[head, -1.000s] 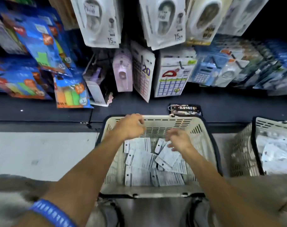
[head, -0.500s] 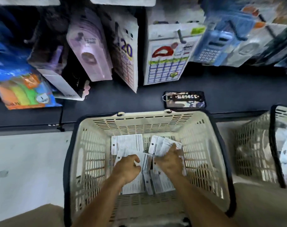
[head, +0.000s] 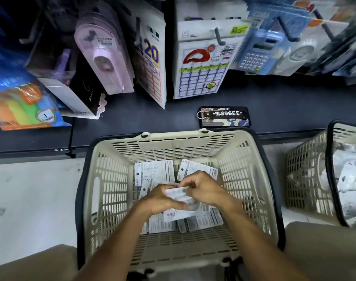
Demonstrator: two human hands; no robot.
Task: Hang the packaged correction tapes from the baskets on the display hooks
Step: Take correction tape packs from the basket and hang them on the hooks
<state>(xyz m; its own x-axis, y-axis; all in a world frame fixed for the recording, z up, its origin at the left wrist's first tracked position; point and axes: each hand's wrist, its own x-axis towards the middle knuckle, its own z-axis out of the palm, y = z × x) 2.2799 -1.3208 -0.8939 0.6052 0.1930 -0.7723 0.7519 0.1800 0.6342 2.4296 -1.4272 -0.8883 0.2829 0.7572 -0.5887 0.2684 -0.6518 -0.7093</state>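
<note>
While both hands, left hand point(head: 163, 197) and right hand point(head: 203, 188), pinch one packaged tape point(head: 178, 193) low inside the near basket point(head: 112, 199), several packs still lie there; right basket point(head: 307, 173) also full, hanging mostly left.

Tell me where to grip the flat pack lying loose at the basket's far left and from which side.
Pinch the pack at its left edge by the hang hole, coming from above: it lies flat on the basket floor, uncovered.
</note>
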